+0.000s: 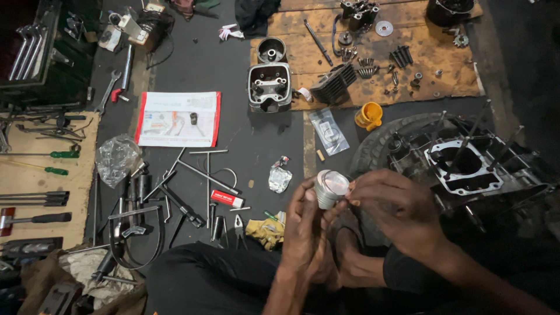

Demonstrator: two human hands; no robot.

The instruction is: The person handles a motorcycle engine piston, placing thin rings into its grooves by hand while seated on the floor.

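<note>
Dark workshop flooring (233, 76) is lying strewn with spanners, a cylinder head (269, 86) and an open engine crankcase (466, 166) resting on a tyre. Above the lap, the left hand (309, 233) is gripping a silver piston (331, 188) upright, fingers wrapped around its skirt. The right hand (396, 204) is pinching at its rim, seemingly working a ring, which calls for steady fingertip pressure.

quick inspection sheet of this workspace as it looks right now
surface: dark floor, with a stained board under small parts
job's things: silver piston held over the lap
clutter: cylinder head, finned cylinder, yellow cup, open manual, wrenches and rods
grippers: left hand in a grip on the piston; right hand fingers at its rim
cables: nothing seen
surroundings: engine case resting on a tyre; tool board at left
</note>
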